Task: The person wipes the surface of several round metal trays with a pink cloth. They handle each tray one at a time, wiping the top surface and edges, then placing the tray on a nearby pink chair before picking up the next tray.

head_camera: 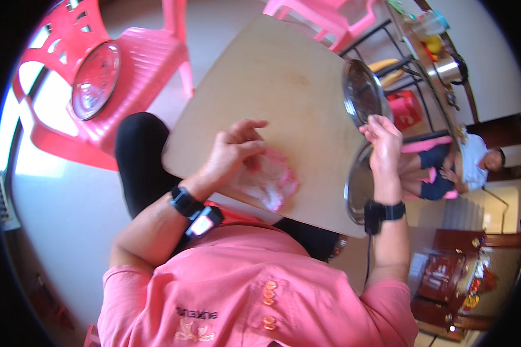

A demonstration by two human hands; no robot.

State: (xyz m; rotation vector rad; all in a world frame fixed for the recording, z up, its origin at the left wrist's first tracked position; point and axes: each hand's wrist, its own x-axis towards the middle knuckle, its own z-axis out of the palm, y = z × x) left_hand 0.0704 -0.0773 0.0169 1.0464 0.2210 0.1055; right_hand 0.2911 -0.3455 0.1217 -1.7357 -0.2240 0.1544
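My left hand (241, 145) is above the tan tabletop (286, 82), its fingers loosely bent and apart, close over a crumpled pink and white cloth (271, 180). Whether the lower fingers touch the cloth cannot be told. At the table's right edge, my right hand (382, 134) pinches the near rim of a round, shiny metal tray or lid (364, 93), which is tilted. A second round metal piece (360, 186) lies nearer to me at the same edge, partly hidden by my right wrist and its black band.
A round metal tray (96, 80) rests on a pink plastic chair (143, 60) at the left. Another pink chair (325, 17) stands beyond the table. To the right are a metal-framed rack (432, 82) with items, a seated person (469, 167) and dark wooden furniture (443, 273).
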